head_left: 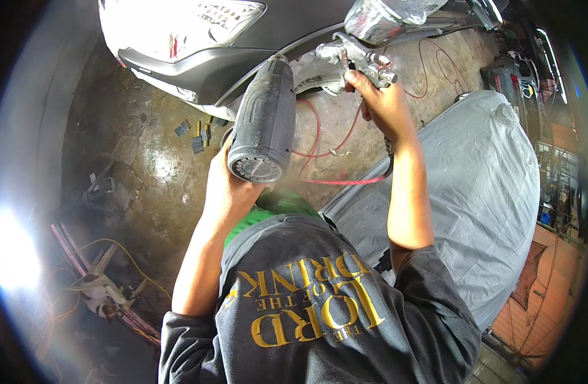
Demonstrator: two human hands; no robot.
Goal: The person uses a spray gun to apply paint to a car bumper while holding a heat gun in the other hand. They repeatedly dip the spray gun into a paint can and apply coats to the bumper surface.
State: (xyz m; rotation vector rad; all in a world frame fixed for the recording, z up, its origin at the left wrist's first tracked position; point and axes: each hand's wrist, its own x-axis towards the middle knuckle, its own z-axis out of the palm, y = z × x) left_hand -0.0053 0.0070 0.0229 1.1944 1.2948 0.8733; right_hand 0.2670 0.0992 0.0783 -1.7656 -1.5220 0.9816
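Note:
My left hand [229, 176] is wrapped round the underside of a dark grey heat gun [265, 118]. The gun's round vented rear faces me and its narrow nose points away toward the car; its handle is mostly hidden. To the right, my right hand [389, 105] grips a metal paint spray gun [355, 57], thumb over its back. On top of the spray gun sits a cloudy, paint-smeared cup [382, 20], tilted. Beyond both tools runs the dark grey body of a car [243, 61], with a bright lamp [185, 22] at its left.
A red hose [348, 182] loops across the stained concrete floor [159, 160]. Grey plastic sheeting [460, 173] drapes something large at right. Small dark and yellow blocks [198, 137] lie under the car. A stand [105, 291] with cables and a glaring light [12, 249] are at left.

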